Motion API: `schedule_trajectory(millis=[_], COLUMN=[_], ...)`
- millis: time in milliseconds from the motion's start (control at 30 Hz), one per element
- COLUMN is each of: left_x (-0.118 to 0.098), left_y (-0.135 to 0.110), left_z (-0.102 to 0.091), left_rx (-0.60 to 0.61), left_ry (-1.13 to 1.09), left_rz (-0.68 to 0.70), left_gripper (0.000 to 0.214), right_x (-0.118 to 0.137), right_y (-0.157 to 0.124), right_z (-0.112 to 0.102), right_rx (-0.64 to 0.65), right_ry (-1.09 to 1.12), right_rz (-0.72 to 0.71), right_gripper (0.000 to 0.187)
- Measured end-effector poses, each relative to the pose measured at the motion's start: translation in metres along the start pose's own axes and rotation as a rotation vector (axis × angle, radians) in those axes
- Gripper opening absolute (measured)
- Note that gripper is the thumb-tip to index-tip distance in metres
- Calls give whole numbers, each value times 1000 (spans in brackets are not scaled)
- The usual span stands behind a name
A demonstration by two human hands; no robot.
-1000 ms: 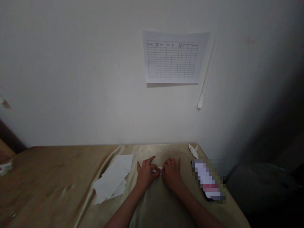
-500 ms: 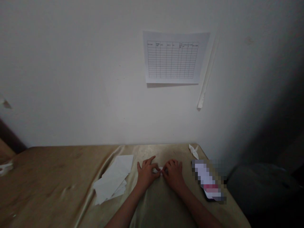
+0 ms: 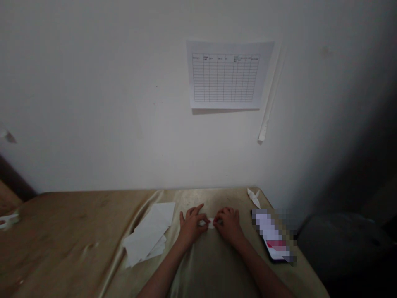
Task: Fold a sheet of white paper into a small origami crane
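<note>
Between my two hands, over the cloth-covered table, is a small piece of white folded paper (image 3: 211,224), mostly hidden by fingers. My left hand (image 3: 192,225) pinches its left end with thumb and forefinger while the other fingers stick up. On the right end, my right hand (image 3: 228,225) is closed with thumb and fingertips pressed on the paper. Left of my hands lies a loose stack of white paper sheets (image 3: 150,231). A folded white paper figure (image 3: 254,198) rests near the table's back right corner.
A phone (image 3: 271,236), its screen blurred out, lies to the right near the table edge. The gold cloth (image 3: 77,231) has raised folds. Behind stands a wall with a printed table sheet (image 3: 228,76). A dark rounded object (image 3: 341,244) is beyond the right edge.
My right hand has shifted slightly right, away from the left, so more of the white paper shows between the fingertips. The left hand stays nearly in place.
</note>
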State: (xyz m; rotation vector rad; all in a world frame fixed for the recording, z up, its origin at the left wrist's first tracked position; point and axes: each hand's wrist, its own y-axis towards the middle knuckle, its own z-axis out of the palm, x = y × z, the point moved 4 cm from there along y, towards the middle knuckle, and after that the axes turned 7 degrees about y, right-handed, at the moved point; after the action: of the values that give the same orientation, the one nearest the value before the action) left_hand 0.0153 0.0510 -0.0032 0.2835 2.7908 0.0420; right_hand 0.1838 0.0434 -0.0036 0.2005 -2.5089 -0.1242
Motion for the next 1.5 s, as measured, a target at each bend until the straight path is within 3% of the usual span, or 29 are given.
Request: schedule_trajectory(millis=[433, 1033, 1500], left_x=[9, -5, 3], left_y=[1, -2, 1], left_z=[6, 3, 0], left_rx=[55, -74, 52], left_ry=[21, 25, 5], left_rz=[42, -1, -4], left_gripper=[24, 9, 20], right_x=[-11, -3, -11], right_y=[-1, -2, 3], right_z=[-5, 0, -4], right_rx=[-3, -76, -3], right_ry=[33, -12, 85], right_rz=[-17, -50, -35], right_gripper=[16, 14, 14])
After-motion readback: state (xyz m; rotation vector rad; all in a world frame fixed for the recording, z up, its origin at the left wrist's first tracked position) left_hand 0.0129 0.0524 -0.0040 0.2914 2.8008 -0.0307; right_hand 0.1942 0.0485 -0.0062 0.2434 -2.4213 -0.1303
